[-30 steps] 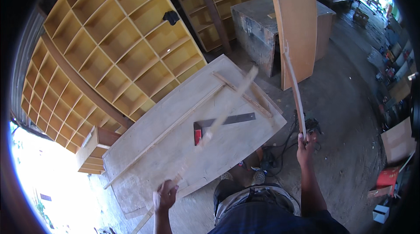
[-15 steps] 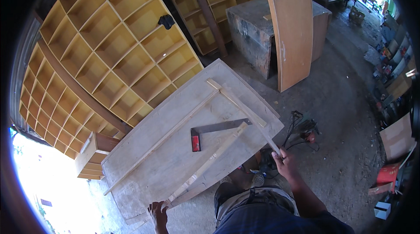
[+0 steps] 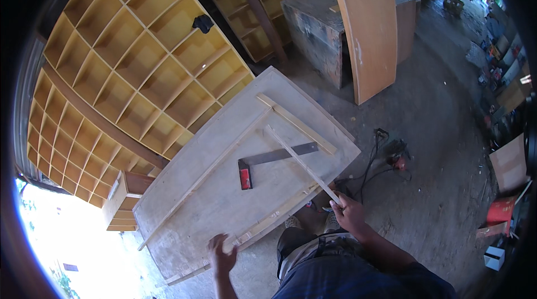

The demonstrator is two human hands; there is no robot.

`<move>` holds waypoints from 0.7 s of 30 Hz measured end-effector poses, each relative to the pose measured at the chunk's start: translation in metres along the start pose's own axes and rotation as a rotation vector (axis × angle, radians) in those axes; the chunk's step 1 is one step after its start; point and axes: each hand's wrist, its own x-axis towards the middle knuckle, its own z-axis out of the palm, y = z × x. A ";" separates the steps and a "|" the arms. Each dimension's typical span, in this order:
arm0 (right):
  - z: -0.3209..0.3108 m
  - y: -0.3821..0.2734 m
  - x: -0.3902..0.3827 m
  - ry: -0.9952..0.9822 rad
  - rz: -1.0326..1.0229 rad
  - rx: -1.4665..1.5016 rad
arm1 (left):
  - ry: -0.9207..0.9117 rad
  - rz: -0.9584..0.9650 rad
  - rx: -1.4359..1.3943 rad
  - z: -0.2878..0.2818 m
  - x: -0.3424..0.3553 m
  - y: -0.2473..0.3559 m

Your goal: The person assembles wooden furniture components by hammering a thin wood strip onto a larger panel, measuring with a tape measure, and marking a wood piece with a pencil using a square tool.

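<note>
A wide pale plywood panel (image 3: 184, 220) lies slanted before me. My right hand (image 3: 348, 211) is closed round one end of a thin wooden stick (image 3: 299, 162), which reaches over the panel and crosses the blade of a try square (image 3: 245, 178) with a red and black handle. My left hand (image 3: 222, 251) is raised by the near edge, fingers apart, with nothing in it. Close to it, a long wooden strip (image 3: 274, 222) lies along that edge. Another long strip (image 3: 201, 181) runs along the far side, meeting a short batten (image 3: 296, 124) near the panel's right end.
Large yellow shelving grids (image 3: 151, 64) lean beyond the panel. A worn grey box (image 3: 313, 30) stands behind, with a curved brown board (image 3: 369, 36) upright against it. On the floor at right are a corded power tool (image 3: 398, 160) and a red container (image 3: 499, 209).
The near strip has gone from a slant across the panel to lying along its near edge. My left hand has let go of it. The stick in my right hand has swung left.
</note>
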 end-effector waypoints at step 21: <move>-0.034 0.004 0.007 -0.310 0.226 0.288 | -0.116 0.533 -0.169 0.152 0.148 0.235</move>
